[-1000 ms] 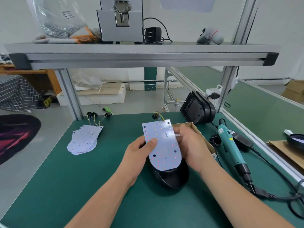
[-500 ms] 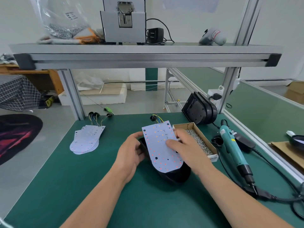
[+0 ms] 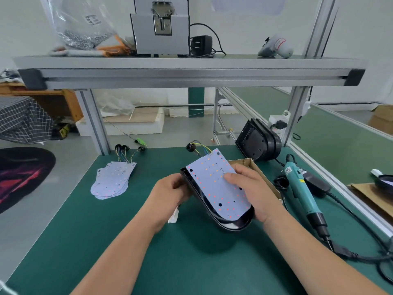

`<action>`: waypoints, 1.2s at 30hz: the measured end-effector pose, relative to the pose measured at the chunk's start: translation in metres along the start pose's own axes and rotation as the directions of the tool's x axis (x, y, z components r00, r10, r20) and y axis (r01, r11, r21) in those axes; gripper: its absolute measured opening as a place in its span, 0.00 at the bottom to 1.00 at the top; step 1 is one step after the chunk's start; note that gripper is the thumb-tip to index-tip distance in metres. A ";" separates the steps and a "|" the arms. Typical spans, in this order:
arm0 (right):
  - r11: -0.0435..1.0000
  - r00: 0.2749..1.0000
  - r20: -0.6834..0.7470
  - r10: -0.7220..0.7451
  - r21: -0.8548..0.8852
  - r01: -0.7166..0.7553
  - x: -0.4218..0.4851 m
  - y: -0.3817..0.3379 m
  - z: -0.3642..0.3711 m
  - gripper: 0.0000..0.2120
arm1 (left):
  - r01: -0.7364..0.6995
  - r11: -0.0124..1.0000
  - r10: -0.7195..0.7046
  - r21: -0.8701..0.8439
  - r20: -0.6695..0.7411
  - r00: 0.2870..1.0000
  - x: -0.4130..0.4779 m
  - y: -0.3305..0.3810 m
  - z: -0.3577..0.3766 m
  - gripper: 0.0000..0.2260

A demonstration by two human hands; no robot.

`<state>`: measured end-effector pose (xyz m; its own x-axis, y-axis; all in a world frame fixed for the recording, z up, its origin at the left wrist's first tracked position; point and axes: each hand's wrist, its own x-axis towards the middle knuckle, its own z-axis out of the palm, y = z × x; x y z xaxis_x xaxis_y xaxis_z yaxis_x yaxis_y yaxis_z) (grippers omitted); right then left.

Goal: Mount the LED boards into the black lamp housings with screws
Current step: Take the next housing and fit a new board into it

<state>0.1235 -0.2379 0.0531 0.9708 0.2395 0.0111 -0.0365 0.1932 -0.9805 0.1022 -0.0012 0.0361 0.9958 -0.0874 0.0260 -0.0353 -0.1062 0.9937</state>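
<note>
Left hand, head view, is gripping the left wall of the black housing, with the fingers curled round it. The hand is holding the housing tilted over the worktop; whether its near end is touching the surface cannot be told. Right hand is clamping the opposite side: its thumb is pressing on the face of the board, and its fingers are wrapping under the housing's right wall. The board is lying askew across the housing's open mouth. Its rounded near end is sitting inside the rim, while its far end and the wires are sticking out past the far edge. A white connector is showing under the left hand. The screw box is lying just behind the right hand and the driver further right, neither in hand. Spare boards are lying stacked to the left.

Risks, as judged:
- A board going in crooked is likely to jam on the rim, leaving its holes off the bosses so that screws start slanted.
- Wires trapped under the board would be pinched.
- Thumb pressure on the LEDs may be marking them.
- Freeing one hand for a screw could let the tilted housing slip.
</note>
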 end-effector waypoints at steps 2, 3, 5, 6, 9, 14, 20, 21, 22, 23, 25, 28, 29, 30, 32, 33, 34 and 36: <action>0.999 0.999 -0.026 -0.036 0.003 0.036 0.000 -0.003 -0.001 0.19 | 0.031 0.969 -0.021 0.246 -0.047 0.999 -0.002 0.001 -0.005 0.10; 0.999 0.998 -0.029 -0.047 0.002 0.047 -0.001 -0.003 0.001 0.19 | 0.053 0.942 -0.027 0.331 -0.083 0.996 -0.003 0.002 -0.007 0.10; 0.998 0.998 -0.025 -0.057 -0.008 0.057 -0.002 0.000 0.007 0.20 | 0.086 0.894 -0.025 0.440 -0.142 0.989 -0.005 0.004 -0.009 0.09; 0.998 0.997 -0.031 -0.064 -0.014 0.064 -0.003 0.002 0.010 0.20 | 0.102 0.880 -0.028 0.464 -0.163 0.986 -0.006 0.004 -0.009 0.08; 0.995 0.994 -0.061 -0.096 -0.008 0.096 -0.003 0.004 0.013 0.15 | 0.132 0.860 -0.044 0.493 -0.186 0.981 -0.009 0.009 -0.007 0.08; 0.994 0.994 -0.084 -0.068 0.083 0.075 -0.001 0.004 0.009 0.10 | 0.127 0.863 -0.018 0.490 -0.223 0.975 -0.009 0.012 -0.005 0.10; 0.989 0.993 -0.085 -0.083 0.118 0.093 -0.001 0.005 0.010 0.09 | 0.170 0.896 -0.048 0.410 -0.291 0.955 -0.006 0.006 -0.007 0.15; 0.989 0.992 -0.090 -0.083 0.117 0.093 -0.001 0.007 0.012 0.09 | 0.182 0.901 -0.062 0.393 -0.298 0.953 -0.005 0.004 -0.008 0.15; 0.988 0.991 -0.102 -0.084 0.119 0.096 -0.001 0.007 0.013 0.09 | 0.192 0.903 -0.072 0.385 -0.305 0.950 -0.005 0.002 -0.008 0.14; 0.986 0.988 -0.126 -0.089 0.127 0.105 -0.001 0.008 0.014 0.09 | 0.206 0.901 -0.080 0.383 -0.318 0.945 -0.005 0.000 -0.010 0.14; 0.973 0.969 -0.218 -0.118 0.169 0.156 0.001 0.006 0.011 0.09 | 0.257 0.893 -0.114 0.370 -0.367 0.923 -0.002 -0.005 -0.017 0.15; 0.955 0.946 -0.289 -0.150 0.205 0.214 0.002 -0.001 0.000 0.06 | 0.313 0.934 -0.223 0.171 -0.404 0.887 0.001 -0.008 -0.030 0.20; 0.957 0.947 -0.289 -0.140 0.207 0.204 0.003 -0.001 -0.001 0.06 | 0.321 0.942 -0.255 0.101 -0.408 0.877 0.002 -0.008 -0.033 0.21; 0.959 0.951 -0.285 -0.123 0.212 0.187 0.003 -0.001 0.000 0.07 | 0.320 0.946 -0.275 0.044 -0.411 0.869 0.003 -0.008 -0.034 0.22; 0.962 0.953 -0.286 -0.100 0.218 0.167 0.004 0.001 0.002 0.08 | 0.306 0.949 -0.311 -0.075 -0.379 0.872 0.004 -0.008 -0.032 0.22; 0.961 0.953 -0.286 -0.100 0.220 0.167 0.005 0.001 0.002 0.07 | 0.298 0.944 -0.329 -0.140 -0.339 0.882 0.004 -0.008 -0.031 0.21; 0.959 0.954 -0.284 -0.101 0.228 0.169 0.006 0.001 0.003 0.06 | 0.292 0.934 -0.342 -0.205 -0.285 0.895 0.003 -0.008 -0.030 0.20; 0.952 0.955 -0.279 -0.100 0.254 0.174 0.007 0.003 0.002 0.04 | 0.286 0.888 -0.365 -0.360 -0.173 0.915 0.002 -0.007 -0.031 0.21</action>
<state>0.1295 -0.2339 0.0511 0.9970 -0.0558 0.0538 0.0737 0.4670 -0.8812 0.1066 0.0297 0.0326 0.9386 0.1300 -0.3197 0.2836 0.2375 0.9291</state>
